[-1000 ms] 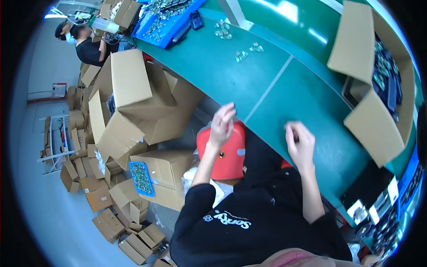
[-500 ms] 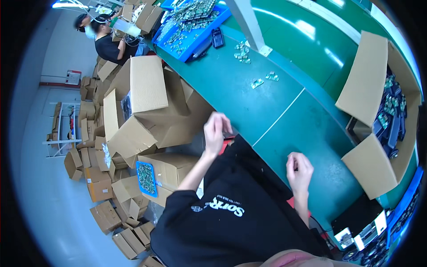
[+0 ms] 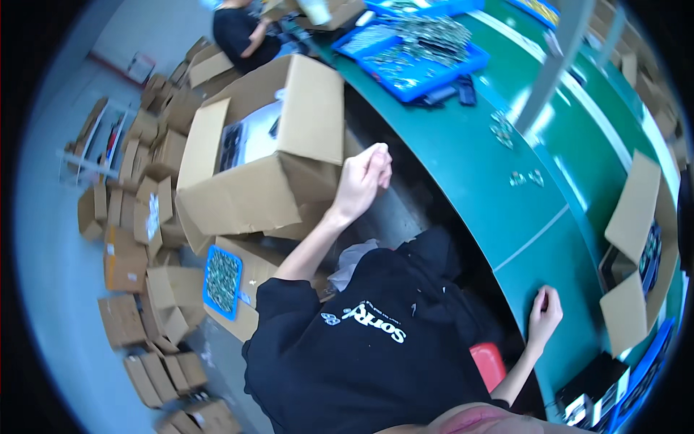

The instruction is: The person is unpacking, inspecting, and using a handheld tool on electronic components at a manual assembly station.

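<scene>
Box: a large, open brown cardboard box (image 3: pixel 238 206) with stiff, flat flaps is seen on the left, just beside the left hand (image 3: pixel 363 179); black and white contents are exposed inside.
Table: a smooth, glossy green table (image 3: pixel 463 173) is spread to the right, strewn with small green circuit boards (image 3: pixel 500 130).
Left hand: raised near the box's flap, fingers curled almost closed; whether anything is held cannot be told.
Right hand: held low over the table's near edge (image 3: pixel 546 312), fingers loosely curled; whether anything is gripped cannot be told.
Change: since half a second ago, the left hand has been moved away from the table's edge, and the box's contents have been brought into view.
</scene>
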Available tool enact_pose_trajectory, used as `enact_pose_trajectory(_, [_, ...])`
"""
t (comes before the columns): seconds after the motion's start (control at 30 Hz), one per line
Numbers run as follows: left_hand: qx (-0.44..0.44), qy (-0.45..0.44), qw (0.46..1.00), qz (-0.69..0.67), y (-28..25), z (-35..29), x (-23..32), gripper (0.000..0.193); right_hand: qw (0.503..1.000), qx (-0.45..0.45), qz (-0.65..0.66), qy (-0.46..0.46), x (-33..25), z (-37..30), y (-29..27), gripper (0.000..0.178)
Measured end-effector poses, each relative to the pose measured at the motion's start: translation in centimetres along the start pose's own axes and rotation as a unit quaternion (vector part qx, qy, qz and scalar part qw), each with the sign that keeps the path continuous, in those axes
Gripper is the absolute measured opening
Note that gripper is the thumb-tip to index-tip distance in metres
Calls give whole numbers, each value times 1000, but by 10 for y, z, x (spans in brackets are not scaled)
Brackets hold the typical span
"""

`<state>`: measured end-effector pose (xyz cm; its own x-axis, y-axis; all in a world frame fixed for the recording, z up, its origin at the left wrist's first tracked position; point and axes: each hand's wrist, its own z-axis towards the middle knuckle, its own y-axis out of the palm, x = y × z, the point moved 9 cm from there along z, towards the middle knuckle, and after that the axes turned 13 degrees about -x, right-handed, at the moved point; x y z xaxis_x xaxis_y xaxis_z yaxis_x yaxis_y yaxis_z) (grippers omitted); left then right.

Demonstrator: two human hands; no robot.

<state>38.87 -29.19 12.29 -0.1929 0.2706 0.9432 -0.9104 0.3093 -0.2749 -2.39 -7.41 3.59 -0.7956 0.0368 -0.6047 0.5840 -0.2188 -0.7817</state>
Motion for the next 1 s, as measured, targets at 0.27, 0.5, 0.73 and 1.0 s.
enact_pose_trajectory(0.27, [202,-73,772,598,-241,-63,-6,48,1000,-14,-3,9,-7,11,6,10])
enact_pose_trajectory(0.5, [-44,-381,811,442,-254,-64,-82,49,997,68,-20,-7,-25,13,19,12])
enact_pose_trajectory(0.73, [-135,-311,893,295,-328,-34,-116,44,996,76,-37,5,-40,26,32,14])
enact_pose_trajectory(1.0, [-80,-542,695,466,-550,-94,-282,58,996,41,-22,80,-11,32,42,16])
